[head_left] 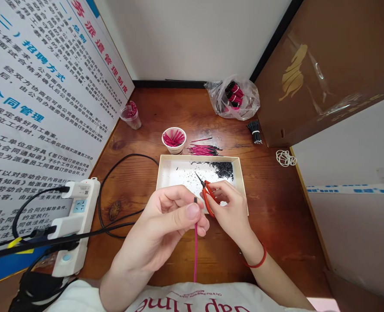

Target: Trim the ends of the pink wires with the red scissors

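My left hand pinches a thin pink wire between thumb and forefinger; its black tip pokes up above the fingers and its other end hangs towards my shirt. In my right hand are red-handled scissors with dark, narrow blades pointing up and left. The blades lie over a shallow cream box, apart from the wire. Inside the box, a heap of short black pieces fills the back right corner, and small dark bits are scattered over the white bottom.
Behind the box are a white cup of pink wires and a loose wire pile. Farther off are a clear cup, a plastic bag, a black wire bundle and white bands. A power strip with black cables stands left.
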`<state>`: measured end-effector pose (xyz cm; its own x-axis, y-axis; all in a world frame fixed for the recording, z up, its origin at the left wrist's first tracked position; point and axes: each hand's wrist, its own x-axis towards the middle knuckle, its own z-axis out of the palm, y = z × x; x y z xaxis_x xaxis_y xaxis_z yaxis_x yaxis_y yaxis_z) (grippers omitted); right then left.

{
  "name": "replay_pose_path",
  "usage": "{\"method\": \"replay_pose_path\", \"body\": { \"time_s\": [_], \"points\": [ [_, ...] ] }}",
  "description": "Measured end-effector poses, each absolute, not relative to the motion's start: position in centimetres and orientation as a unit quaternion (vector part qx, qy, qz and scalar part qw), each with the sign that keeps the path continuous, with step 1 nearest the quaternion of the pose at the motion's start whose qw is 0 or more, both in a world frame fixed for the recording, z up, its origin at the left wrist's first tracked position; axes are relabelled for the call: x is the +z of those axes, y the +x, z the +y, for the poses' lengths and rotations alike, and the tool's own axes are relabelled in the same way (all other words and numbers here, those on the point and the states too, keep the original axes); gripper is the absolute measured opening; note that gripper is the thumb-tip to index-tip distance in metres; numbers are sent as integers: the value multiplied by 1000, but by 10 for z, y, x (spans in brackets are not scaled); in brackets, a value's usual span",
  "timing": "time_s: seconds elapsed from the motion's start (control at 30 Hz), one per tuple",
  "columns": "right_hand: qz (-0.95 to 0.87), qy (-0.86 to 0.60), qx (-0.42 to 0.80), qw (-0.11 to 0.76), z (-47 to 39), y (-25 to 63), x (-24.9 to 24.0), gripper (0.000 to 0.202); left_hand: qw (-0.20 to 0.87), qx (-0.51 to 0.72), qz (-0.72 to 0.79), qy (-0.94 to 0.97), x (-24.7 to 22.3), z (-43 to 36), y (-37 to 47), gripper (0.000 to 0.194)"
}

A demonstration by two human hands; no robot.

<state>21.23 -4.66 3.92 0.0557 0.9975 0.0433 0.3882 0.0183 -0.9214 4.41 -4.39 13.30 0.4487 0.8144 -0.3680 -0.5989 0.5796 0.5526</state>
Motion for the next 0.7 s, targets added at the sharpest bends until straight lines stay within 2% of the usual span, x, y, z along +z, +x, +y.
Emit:
{"method": "replay_pose_path", "body": {
  "time_s": [0.13,0.2,0.27,0.33,0.4,0.43,0.53,0.7],
  "points": [
    [-581,-600,362,414,-46,212,39,2,816,435,323,203,136,-44,46,22],
    [-582,-602,356,415,-46,211,38,2,768,460,363,257,132,-43,49,21],
    [-582,-606,344,419,-46,210,37,3,655,505,448,340,122,-39,52,15],
    [-583,-605,337,426,-47,210,38,5,475,540,545,431,104,-33,53,10],
    [-586,-595,336,435,-47,210,39,7,331,541,567,526,83,-25,51,6],
    [-589,-585,339,443,-47,210,41,9,296,523,566,565,73,-21,49,6],
    [-583,-568,346,466,-45,208,43,14,257,462,542,653,51,-14,44,7],
    [-524,-586,398,473,-41,200,39,23,264,422,457,737,40,-17,44,8]
  ]
}}
